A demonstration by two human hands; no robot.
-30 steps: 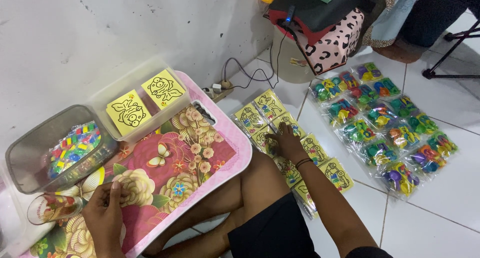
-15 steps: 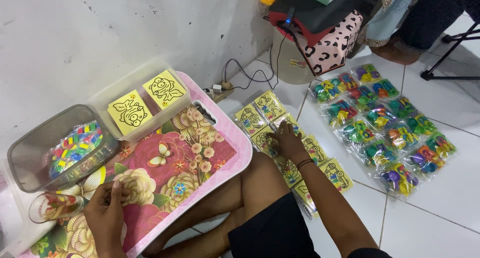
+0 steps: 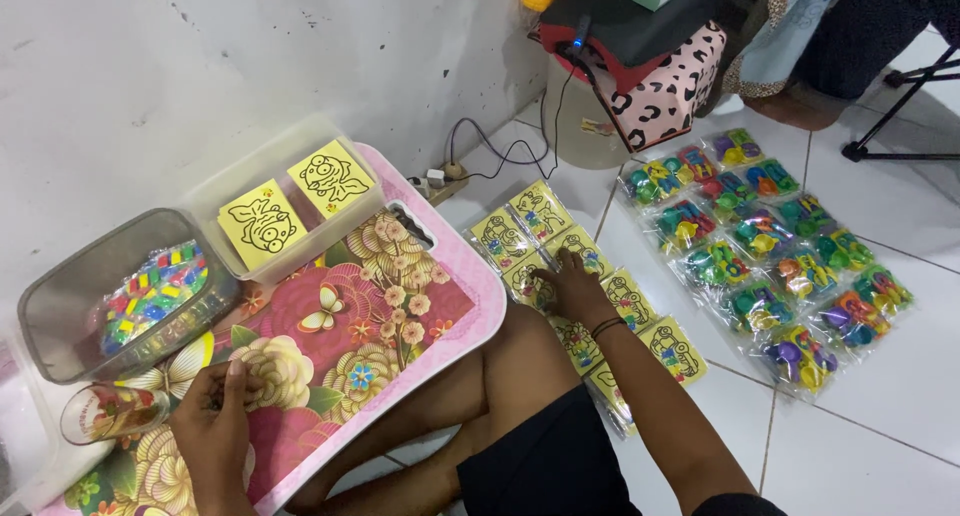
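My right hand (image 3: 575, 286) lies flat, fingers apart, on a row of yellow picture packets (image 3: 540, 211) spread over the white floor tiles beside my knee. My left hand (image 3: 215, 416) rests on the pink floral lap tray (image 3: 400, 306) with its fingers curled, next to a small glass cup (image 3: 105, 411). Whether those fingers pinch anything is hidden. A clear plastic box (image 3: 245, 271) at the tray's far edge holds two yellow cards with black line drawings. Left of it stands a grey container (image 3: 60, 306) filled with small coloured pieces.
Several clear bags of bright plastic toys (image 3: 770, 236) lie in rows on the floor to the right. A power strip with cables (image 3: 440, 181) sits by the wall. Behind are a white bucket (image 3: 575, 126), a leopard-print stool (image 3: 660, 86) and a black stand leg (image 3: 900, 126).
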